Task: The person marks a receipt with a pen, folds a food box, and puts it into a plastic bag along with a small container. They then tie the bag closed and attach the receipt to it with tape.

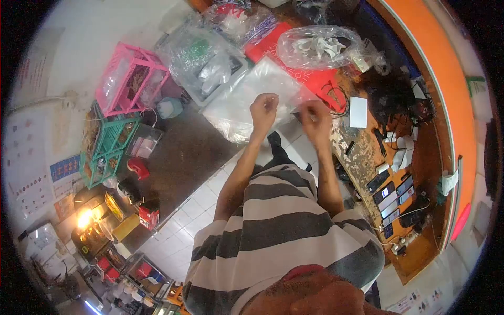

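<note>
My left hand [264, 110] is raised over a broad sheet of clear plastic [231, 113], its fingers curled in toward the thumb. Whatever lies between those fingertips, if anything, is too small to make out. To its right, my right hand [316, 118] is smeared by motion, so its grip does not show. It is near the plastic's right edge and a red bag [317, 81]. The plastic is shiny and wrinkled and lies across the corner of the work surface.
Beyond the plastic stand a clear tub [202, 89] and a bag of white scraps [320, 46]. Pink basket [107, 86] and green basket [113, 128] line the left wall. A worn wooden counter [362, 147] on the right bears several phones [388, 202] and a white card [358, 112].
</note>
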`<state>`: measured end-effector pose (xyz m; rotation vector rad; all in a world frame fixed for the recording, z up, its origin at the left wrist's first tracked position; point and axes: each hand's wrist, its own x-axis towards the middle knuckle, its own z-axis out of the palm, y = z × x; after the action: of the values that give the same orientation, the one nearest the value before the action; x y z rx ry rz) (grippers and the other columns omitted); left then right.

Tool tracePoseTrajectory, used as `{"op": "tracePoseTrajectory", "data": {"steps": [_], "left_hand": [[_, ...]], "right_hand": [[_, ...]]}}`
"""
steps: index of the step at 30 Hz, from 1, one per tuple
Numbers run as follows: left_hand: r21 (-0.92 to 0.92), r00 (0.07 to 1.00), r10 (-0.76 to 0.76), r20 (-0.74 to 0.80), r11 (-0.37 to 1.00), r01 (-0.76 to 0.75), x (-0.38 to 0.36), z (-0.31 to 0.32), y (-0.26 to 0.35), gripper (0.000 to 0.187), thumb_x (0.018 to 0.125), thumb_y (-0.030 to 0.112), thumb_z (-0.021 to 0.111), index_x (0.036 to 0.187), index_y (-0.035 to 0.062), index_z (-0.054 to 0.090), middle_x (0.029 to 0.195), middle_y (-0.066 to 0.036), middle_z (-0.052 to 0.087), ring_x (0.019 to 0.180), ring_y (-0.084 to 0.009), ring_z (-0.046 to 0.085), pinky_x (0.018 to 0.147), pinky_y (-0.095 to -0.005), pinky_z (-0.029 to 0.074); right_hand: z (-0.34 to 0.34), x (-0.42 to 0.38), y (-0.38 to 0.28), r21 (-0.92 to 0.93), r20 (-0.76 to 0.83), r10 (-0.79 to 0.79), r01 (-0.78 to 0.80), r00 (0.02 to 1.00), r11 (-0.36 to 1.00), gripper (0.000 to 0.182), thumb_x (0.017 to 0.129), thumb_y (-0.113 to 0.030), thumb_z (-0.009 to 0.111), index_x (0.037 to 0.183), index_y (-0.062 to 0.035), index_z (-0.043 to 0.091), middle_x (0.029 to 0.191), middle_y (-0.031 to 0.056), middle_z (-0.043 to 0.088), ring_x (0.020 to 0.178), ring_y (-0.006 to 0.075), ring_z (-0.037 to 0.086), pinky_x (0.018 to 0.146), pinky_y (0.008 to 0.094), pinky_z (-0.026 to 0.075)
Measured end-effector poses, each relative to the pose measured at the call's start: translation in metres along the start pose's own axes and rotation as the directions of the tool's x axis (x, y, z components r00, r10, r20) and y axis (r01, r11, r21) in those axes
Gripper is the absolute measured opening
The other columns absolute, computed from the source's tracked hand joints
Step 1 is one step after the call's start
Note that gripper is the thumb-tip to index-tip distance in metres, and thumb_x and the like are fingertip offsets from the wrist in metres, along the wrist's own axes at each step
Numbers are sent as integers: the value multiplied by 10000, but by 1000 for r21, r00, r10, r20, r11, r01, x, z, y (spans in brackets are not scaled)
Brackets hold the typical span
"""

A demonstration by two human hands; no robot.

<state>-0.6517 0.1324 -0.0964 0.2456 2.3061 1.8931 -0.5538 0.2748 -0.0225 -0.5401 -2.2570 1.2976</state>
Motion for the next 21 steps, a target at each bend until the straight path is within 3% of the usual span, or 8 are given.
{"op": "tracePoseTrajectory", "data": {"steps": [3, 7, 9, 10, 12, 16, 18, 21], "left_hand": [[72, 966, 209, -154, 977, -200, -15, 10, 28, 92, 839, 25, 683, 924, 59, 673, 766, -53, 611, 687, -137, 586, 548, -278, 450], [93, 968, 247, -48, 966, -241, -47, 13, 30, 86, 835, -4, 655, 905, 46, 651, 807, -83, 618, 682, -196, 597, 533, -294, 445], [92, 969, 246, -27, 966, -243, -57, 13, 27, 85, 836, -9, 650, 904, 42, 648, 811, -91, 617, 679, -210, 598, 531, -299, 447], [83, 970, 244, 0, 966, -243, -61, 13, 25, 84, 836, -15, 646, 902, 37, 645, 816, -99, 617, 675, -224, 600, 530, -304, 448], [98, 962, 273, 8, 957, -273, -64, 11, 19, 89, 831, -20, 648, 906, 28, 639, 823, -104, 610, 674, -228, 603, 541, -319, 458], [93, 982, 191, 4, 977, -191, -68, 3, 2, 117, 830, -15, 682, 926, 46, 654, 809, -89, 607, 668, -194, 590, 576, -304, 477], [95, 981, 193, -24, 977, -190, -67, 4, -5, 118, 833, -14, 680, 930, 48, 658, 813, -93, 606, 669, -198, 584, 594, -312, 483], [85, 953, 272, -136, 961, -262, -55, 3, -9, 102, 842, -5, 677, 927, 48, 661, 817, -98, 601, 668, -190, 568, 616, -306, 478]], "right_hand": [[40, 2, 32, -104, 383, -113, 164, 917, 981, 291, 754, -4, 628, 1042, 33, 651, 986, 221, 681, 901, 356, 665, 841, 411, 507], [107, 8, 103, -27, 340, -213, 236, 916, 971, 326, 751, -64, 606, 1061, 18, 664, 1020, 239, 674, 962, 363, 652, 897, 441, 481], [134, 19, 135, -531, 284, -536, 596, 795, 602, 279, 772, -125, 588, 1010, -12, 681, 972, 209, 681, 927, 346, 656, 870, 452, 483], [139, 21, 145, -528, 286, -541, 601, 791, 600, 279, 772, -125, 588, 1010, -12, 681, 972, 209, 681, 927, 346, 656, 870, 452, 483], [142, 30, 156, -528, 651, 9, 445, 759, 723, 205, 847, -200, 564, 941, -69, 691, 975, 177, 655, 967, 335, 620, 839, 490, 461], [134, 23, 161, -452, 681, -141, 563, 719, 692, 126, 783, -157, 604, 853, -68, 660, 802, 120, 673, 796, 305, 662, 715, 454, 495], [116, 12, 149, -95, 511, 54, -6, 858, 995, 108, 804, -134, 599, 858, -65, 663, 730, 124, 659, 700, 265, 661, 616, 390, 495], [93, -13, 125, -53, 581, 291, -322, 760, 945, 116, 826, -143, 600, 845, -46, 661, 693, 109, 645, 635, 218, 639, 573, 337, 482]]}}
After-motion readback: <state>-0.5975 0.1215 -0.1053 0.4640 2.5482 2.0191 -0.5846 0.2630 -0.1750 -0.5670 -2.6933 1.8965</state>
